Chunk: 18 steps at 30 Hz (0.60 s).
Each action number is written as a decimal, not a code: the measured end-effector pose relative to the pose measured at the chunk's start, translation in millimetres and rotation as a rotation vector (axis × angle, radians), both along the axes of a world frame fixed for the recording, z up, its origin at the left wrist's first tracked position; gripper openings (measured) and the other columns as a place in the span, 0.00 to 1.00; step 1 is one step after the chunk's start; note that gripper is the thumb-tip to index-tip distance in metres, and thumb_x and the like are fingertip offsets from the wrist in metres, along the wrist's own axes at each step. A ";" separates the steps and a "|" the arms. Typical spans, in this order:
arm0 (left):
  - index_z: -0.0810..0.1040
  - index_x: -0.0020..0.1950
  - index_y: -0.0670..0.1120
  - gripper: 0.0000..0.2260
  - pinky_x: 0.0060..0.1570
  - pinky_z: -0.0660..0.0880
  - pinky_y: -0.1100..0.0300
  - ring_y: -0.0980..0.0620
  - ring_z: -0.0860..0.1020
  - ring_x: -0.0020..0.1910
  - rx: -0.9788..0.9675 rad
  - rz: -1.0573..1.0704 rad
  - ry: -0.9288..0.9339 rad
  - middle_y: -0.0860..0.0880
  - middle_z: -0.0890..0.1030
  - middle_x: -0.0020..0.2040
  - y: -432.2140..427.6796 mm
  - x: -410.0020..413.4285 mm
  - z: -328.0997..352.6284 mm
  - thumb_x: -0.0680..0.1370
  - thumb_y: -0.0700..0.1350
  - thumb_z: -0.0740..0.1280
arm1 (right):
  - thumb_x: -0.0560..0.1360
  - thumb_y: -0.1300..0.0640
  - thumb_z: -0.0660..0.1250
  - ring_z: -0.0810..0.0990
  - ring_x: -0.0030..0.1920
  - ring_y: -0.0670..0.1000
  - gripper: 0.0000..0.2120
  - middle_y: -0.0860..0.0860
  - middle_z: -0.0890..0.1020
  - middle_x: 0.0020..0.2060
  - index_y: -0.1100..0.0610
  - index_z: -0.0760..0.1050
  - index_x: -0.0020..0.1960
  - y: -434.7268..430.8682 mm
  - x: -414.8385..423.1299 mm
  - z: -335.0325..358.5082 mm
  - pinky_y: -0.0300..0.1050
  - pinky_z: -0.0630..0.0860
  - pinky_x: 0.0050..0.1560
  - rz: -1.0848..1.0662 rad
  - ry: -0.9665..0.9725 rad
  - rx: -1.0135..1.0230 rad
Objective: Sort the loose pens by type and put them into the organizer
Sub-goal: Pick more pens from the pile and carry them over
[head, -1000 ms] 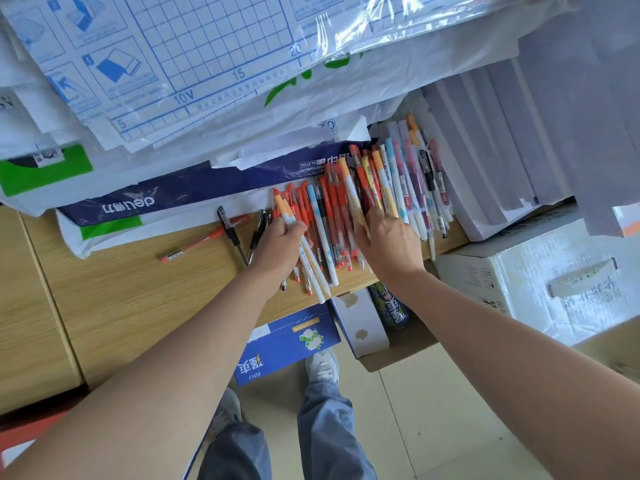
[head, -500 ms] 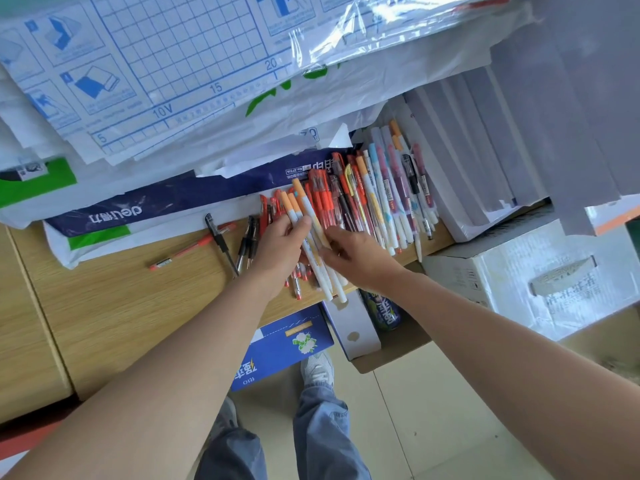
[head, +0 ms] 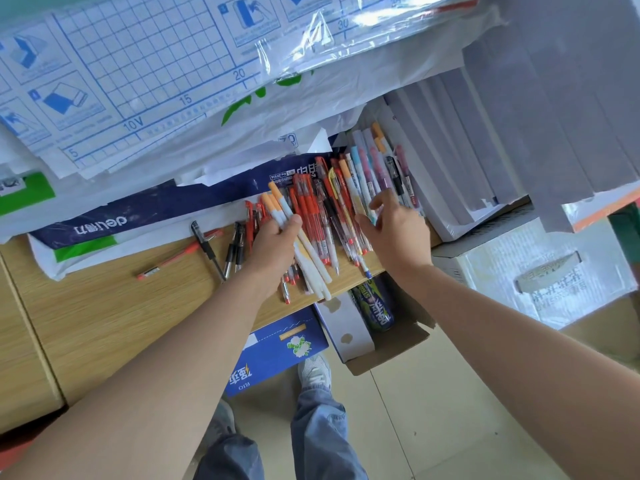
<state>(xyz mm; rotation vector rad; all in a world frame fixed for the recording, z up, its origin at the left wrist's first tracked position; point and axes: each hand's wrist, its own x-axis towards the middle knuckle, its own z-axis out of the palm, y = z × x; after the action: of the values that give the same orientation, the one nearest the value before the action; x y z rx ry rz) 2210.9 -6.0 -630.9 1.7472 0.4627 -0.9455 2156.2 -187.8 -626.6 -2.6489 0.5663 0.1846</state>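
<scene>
Firmly grips, with left hand (head: pixel 273 247), a bundle of white orange-capped pens (head: pixel 313 259), slanted over the worktop (head: pixel 121 306) near its front edge. Spreads right hand (head: pixel 394 230) loosely open over the pastel pens (head: pixel 367 164), holding nothing. Finds red pens (head: pixel 311 209) lying on the worktop between both hands, black pens (head: pixel 232 247) just left.

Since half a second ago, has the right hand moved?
Yes. The right hand has gone right along the pen pile, away from the left hand gripping white pens, toward the white boxes; its fingers now touch the pastel pens.
</scene>
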 end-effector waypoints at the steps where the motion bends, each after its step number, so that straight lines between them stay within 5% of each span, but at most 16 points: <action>1: 0.74 0.56 0.45 0.16 0.50 0.74 0.51 0.47 0.76 0.47 0.008 -0.019 0.011 0.44 0.76 0.48 0.0 -1.8 -0.8 0.81 0.56 0.59 | 0.77 0.48 0.66 0.76 0.29 0.52 0.13 0.51 0.77 0.32 0.57 0.71 0.53 -3.8 0.2 -2.8 0.42 0.73 0.28 -0.001 0.069 -0.065; 5: 0.74 0.56 0.47 0.14 0.48 0.72 0.55 0.48 0.76 0.51 0.015 -0.055 0.013 0.45 0.77 0.52 0.2 -7.1 -5.5 0.81 0.56 0.58 | 0.75 0.48 0.68 0.78 0.33 0.54 0.15 0.53 0.78 0.36 0.60 0.71 0.51 -2.8 6.7 -10.3 0.44 0.75 0.32 0.074 0.166 -0.138; 11: 0.74 0.54 0.45 0.13 0.41 0.71 0.57 0.51 0.74 0.42 0.035 -0.046 -0.001 0.47 0.75 0.45 -0.7 -4.3 -8.4 0.82 0.54 0.58 | 0.74 0.54 0.63 0.69 0.28 0.50 0.10 0.51 0.72 0.32 0.60 0.67 0.47 3.3 10.4 -9.3 0.37 0.59 0.25 0.089 0.172 -0.121; 18: 0.75 0.58 0.46 0.16 0.50 0.75 0.50 0.48 0.77 0.49 0.038 -0.033 0.014 0.46 0.77 0.50 1.1 -1.5 -10.4 0.81 0.56 0.59 | 0.75 0.59 0.61 0.64 0.24 0.47 0.06 0.48 0.65 0.27 0.59 0.64 0.45 3.3 16.8 -14.7 0.38 0.57 0.25 0.051 0.137 -0.066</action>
<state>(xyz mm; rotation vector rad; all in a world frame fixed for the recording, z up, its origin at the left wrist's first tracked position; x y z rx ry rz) 2209.4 -4.9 -641.3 1.7886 0.4650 -0.9791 2172.9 -184.5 -641.3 -2.7313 0.5582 0.3712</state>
